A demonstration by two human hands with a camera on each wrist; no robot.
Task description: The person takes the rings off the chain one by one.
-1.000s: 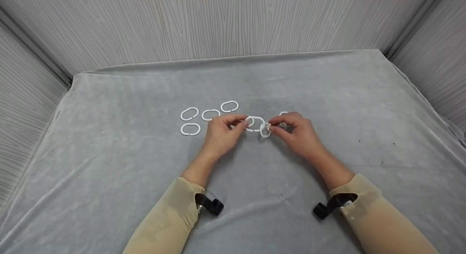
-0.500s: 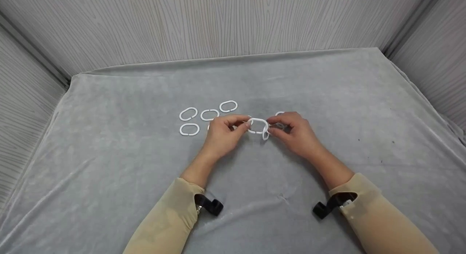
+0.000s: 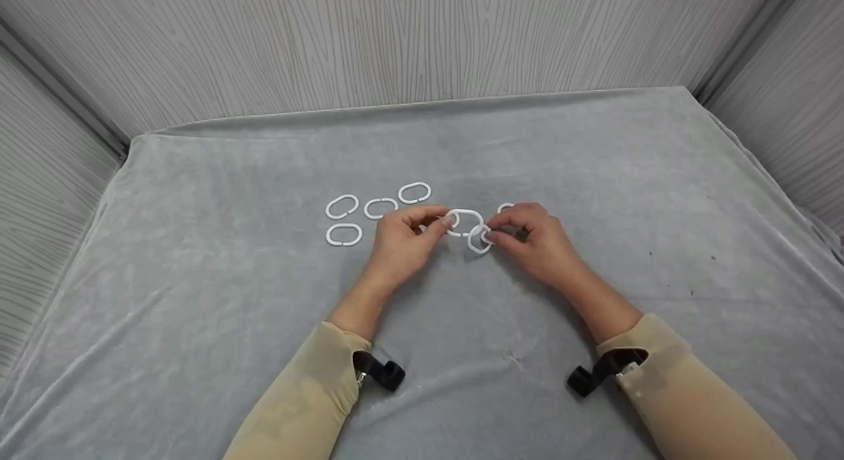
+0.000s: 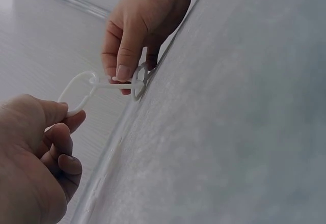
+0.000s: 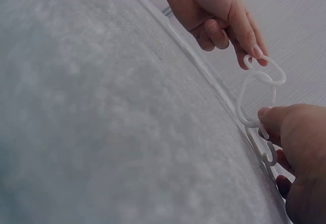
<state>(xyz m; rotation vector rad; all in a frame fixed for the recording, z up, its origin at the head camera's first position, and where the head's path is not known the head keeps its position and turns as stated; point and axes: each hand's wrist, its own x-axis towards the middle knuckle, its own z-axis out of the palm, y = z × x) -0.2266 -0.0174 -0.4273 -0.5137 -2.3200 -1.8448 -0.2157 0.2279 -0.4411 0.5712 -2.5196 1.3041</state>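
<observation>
"Grey cloth (image 3: 231, 295) takes up most of our view; what rises behind it?"

"Wood-grain panels (image 3: 422, 45) at twelve o'clock, and then we come to two beige sleeves (image 3: 297, 387), reaching in from seven and four"

"How do the hands stand?"

"Close together near the centre. We have the left hand (image 3: 401, 246) at nine, thumb and index finger pinched on a white link (image 3: 468, 211), its other fingers bent; the right hand (image 3: 542, 242), at three, pinches a second link (image 5: 239, 102), though its fingers hide part of the hold from us"

"Anything smaller?"

"Black mounts (image 3: 389, 375) by the wrists, then the links. We see the second link threaded through the white link, and a third link (image 5: 274, 155) beyond it by the right fingertips; whether those two are joined we cannot tell. Four loose links (image 3: 345, 225) lie on the cloth, from nine round to twelve o'clock of the left hand"
</observation>
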